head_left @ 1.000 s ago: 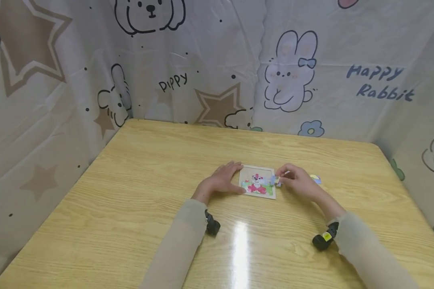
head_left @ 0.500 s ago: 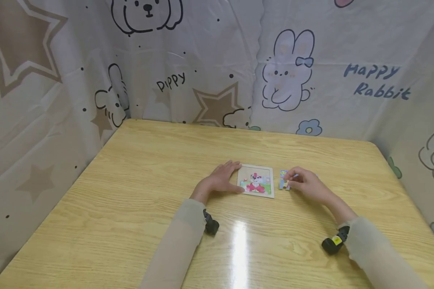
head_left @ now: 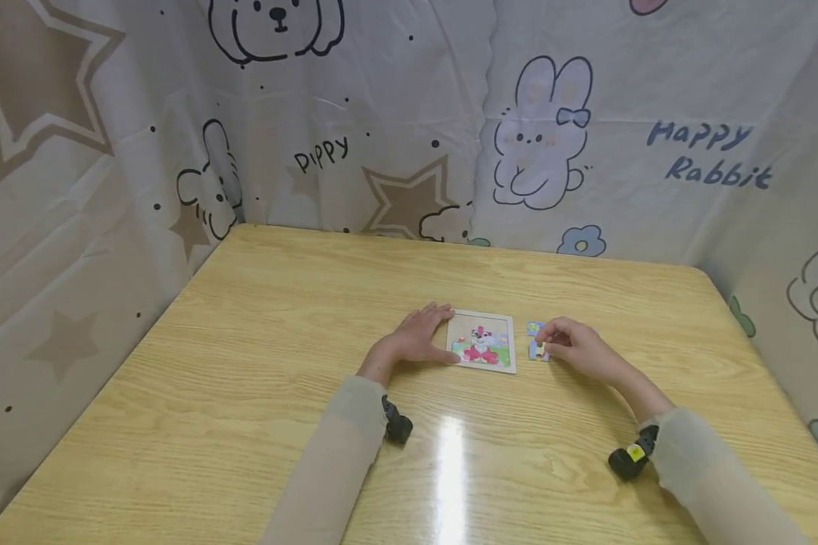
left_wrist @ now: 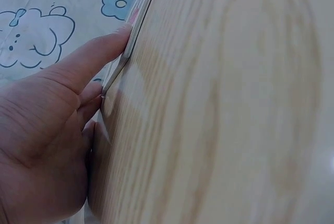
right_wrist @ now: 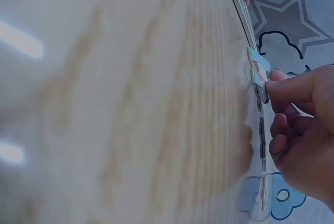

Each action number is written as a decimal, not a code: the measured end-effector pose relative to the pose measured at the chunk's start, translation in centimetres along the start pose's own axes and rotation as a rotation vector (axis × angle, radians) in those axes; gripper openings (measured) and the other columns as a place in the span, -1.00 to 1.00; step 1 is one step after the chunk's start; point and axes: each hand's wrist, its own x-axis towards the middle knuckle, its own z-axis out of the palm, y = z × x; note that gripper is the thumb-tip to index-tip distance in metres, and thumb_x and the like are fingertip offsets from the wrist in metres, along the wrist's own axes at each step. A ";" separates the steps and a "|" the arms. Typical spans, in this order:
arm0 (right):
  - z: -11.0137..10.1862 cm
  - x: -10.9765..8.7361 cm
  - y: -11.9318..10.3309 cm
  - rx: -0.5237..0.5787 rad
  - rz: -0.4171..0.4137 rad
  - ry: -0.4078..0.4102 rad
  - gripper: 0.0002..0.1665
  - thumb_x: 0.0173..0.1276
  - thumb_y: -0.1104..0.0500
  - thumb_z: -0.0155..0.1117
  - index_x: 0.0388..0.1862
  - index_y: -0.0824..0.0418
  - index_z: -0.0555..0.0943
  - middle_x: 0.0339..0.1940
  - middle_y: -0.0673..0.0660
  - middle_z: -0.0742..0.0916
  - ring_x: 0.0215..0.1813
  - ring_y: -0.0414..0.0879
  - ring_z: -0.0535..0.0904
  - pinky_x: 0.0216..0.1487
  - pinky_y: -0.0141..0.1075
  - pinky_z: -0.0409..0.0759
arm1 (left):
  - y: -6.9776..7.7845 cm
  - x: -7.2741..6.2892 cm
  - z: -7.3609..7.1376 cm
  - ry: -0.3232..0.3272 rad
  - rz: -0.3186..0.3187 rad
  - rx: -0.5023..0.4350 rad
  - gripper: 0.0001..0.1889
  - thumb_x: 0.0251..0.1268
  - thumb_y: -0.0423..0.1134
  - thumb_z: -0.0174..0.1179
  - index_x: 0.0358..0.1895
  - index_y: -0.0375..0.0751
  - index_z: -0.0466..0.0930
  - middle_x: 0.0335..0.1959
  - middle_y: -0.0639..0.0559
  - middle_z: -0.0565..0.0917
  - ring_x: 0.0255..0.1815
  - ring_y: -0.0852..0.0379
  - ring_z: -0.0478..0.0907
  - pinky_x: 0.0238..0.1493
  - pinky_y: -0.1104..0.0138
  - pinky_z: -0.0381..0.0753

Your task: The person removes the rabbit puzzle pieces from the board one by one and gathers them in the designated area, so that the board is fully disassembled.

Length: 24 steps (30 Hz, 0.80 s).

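In the head view, a square puzzle board [head_left: 480, 341] with a pale frame lies on the table. Its lower part carries a picture of a pink-and-white animal on green; its upper part is bare. My left hand [head_left: 418, 336] rests along its left side, thumb on the near corner and fingers at the far one. Right of the board, my right hand [head_left: 579, 347] pinches a small puzzle piece between thumb and forefinger, also seen in the right wrist view, where the piece [right_wrist: 261, 80] shows at the fingertips. Another blue puzzle piece [head_left: 535, 328] lies just beyond.
The wooden table [head_left: 300, 454] extends around both hands. A printed curtain [head_left: 382, 113] hangs along its back and sides. Each wrist wears a small black camera. The right hand hides part of the tabletop beneath it.
My right hand has moved right, from the board's right edge to the loose puzzle pieces beside it. The left hand has stayed on the board.
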 end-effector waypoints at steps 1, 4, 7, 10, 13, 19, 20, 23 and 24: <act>0.0 0.0 0.0 -0.005 0.002 -0.003 -0.85 0.43 0.35 0.13 -0.08 0.32 0.56 -0.13 0.22 0.66 -0.17 -0.17 0.48 -0.22 -0.49 0.51 | 0.0 0.0 0.0 0.000 0.000 0.001 -0.05 0.17 0.12 0.33 0.56 -0.08 0.03 0.63 0.03 -0.02 0.67 0.02 -0.27 0.67 0.13 -0.33; 0.1 0.1 0.1 -0.017 0.006 -0.008 -0.85 0.43 0.34 0.13 -0.07 0.31 0.57 -0.11 0.22 0.65 -0.16 -0.14 0.47 -0.21 -0.49 0.50 | 0.0 0.0 0.0 0.000 0.001 0.006 -0.04 0.17 0.12 0.33 0.56 -0.07 0.03 0.63 0.02 -0.02 0.67 0.02 -0.26 0.67 0.13 -0.32; 0.1 0.2 0.2 -0.029 0.003 -0.007 -0.84 0.43 0.34 0.13 -0.05 0.29 0.57 -0.09 0.22 0.65 -0.14 -0.11 0.46 -0.20 -0.48 0.48 | -0.1 0.0 0.0 0.000 0.000 0.010 -0.04 0.17 0.13 0.32 0.56 -0.07 0.03 0.63 0.01 -0.02 0.67 0.01 -0.26 0.67 0.13 -0.32; 0.2 0.3 0.1 -0.038 -0.007 -0.003 -0.83 0.43 0.32 0.14 -0.04 0.27 0.57 -0.06 0.22 0.65 -0.11 -0.12 0.47 -0.16 -0.49 0.48 | -0.1 -0.1 -0.1 -0.003 -0.003 0.000 -0.04 0.17 0.13 0.32 0.56 -0.07 0.03 0.63 0.01 -0.03 0.67 0.01 -0.26 0.67 0.13 -0.32; 0.3 0.6 -0.2 -0.019 -0.015 -0.005 -0.83 0.43 0.29 0.16 -0.03 0.26 0.57 -0.02 0.22 0.64 -0.12 -0.14 0.46 -0.17 -0.50 0.47 | -0.1 -0.1 -0.1 -0.004 -0.004 -0.008 -0.04 0.17 0.13 0.32 0.56 -0.07 0.02 0.64 0.02 -0.04 0.67 0.02 -0.27 0.67 0.13 -0.33; 1.3 1.8 -1.4 0.000 -0.031 -0.012 -0.79 0.40 0.23 0.23 -0.03 0.27 0.58 -0.12 0.19 0.60 -0.22 -0.12 0.35 -0.30 -0.43 0.37 | -0.2 0.0 0.0 -0.002 0.001 -0.005 -0.05 0.17 0.13 0.32 0.56 -0.07 0.04 0.63 0.04 -0.02 0.67 0.03 -0.27 0.67 0.13 -0.32; 1.4 2.0 -1.6 0.001 -0.027 -0.015 -0.79 0.40 0.22 0.24 -0.03 0.27 0.58 -0.13 0.19 0.59 -0.22 -0.11 0.34 -0.30 -0.42 0.36 | -0.2 0.0 0.0 -0.003 0.001 -0.003 -0.05 0.17 0.13 0.32 0.56 -0.07 0.04 0.63 0.04 -0.02 0.67 0.03 -0.27 0.67 0.13 -0.32; 2.0 2.8 -2.4 -0.002 -0.029 -0.025 -0.75 0.39 0.20 0.25 0.00 0.26 0.58 -0.10 0.19 0.59 -0.18 -0.08 0.36 -0.25 -0.42 0.38 | -0.1 -0.1 0.0 -0.006 0.000 -0.006 -0.05 0.18 0.13 0.32 0.56 -0.07 0.03 0.64 0.04 -0.03 0.67 0.03 -0.28 0.67 0.13 -0.32; 2.2 3.1 -2.6 -0.006 -0.029 -0.029 -0.74 0.39 0.20 0.26 0.01 0.26 0.58 -0.09 0.19 0.59 -0.16 -0.08 0.37 -0.23 -0.42 0.39 | -0.1 -0.1 0.0 -0.008 0.000 -0.007 -0.05 0.18 0.13 0.31 0.56 -0.07 0.03 0.64 0.04 -0.03 0.67 0.03 -0.29 0.67 0.12 -0.32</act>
